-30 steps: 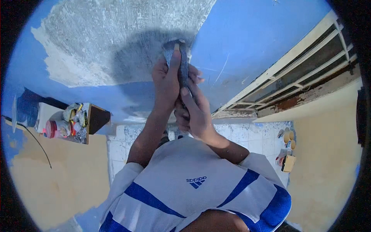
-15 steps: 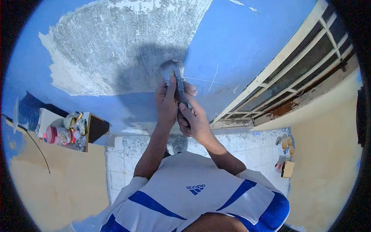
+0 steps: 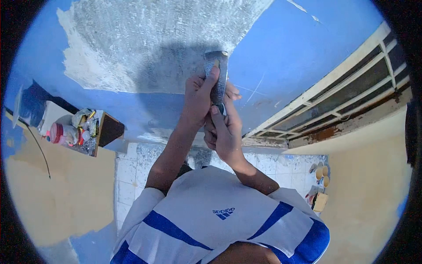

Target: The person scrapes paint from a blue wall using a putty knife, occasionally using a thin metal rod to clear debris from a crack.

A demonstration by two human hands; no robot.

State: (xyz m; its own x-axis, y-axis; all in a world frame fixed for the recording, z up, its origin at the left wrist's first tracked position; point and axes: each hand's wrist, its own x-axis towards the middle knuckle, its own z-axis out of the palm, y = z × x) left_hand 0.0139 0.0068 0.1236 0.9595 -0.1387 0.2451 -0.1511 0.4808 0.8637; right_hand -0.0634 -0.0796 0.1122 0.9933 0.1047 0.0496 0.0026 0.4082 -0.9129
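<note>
A metal scraper [image 3: 219,83] with a broad blade is held in both my hands, its blade edge against the bare grey patch [image 3: 132,53] of the wall. My left hand [image 3: 198,94] grips the blade part, thumb pressed along its face. Lower down, my right hand [image 3: 226,134] is closed around the handle end, which its fingers mostly hide. Some fingertips show past the scraper's right side. Blue paint [image 3: 303,48] borders the patch on the right and below.
At the left a small shelf [image 3: 99,132] carries a pink-lidded jar [image 3: 56,133] and several packets. A white-framed window grille [image 3: 338,88] runs along the right. Several cups [image 3: 319,172] and a box [image 3: 320,202] stand on the tiled floor [image 3: 285,167] at lower right.
Both hands and the scraper have moved up and a little right, and the scraper's blade now reaches higher on the patch near its right border. The view has shifted slightly.
</note>
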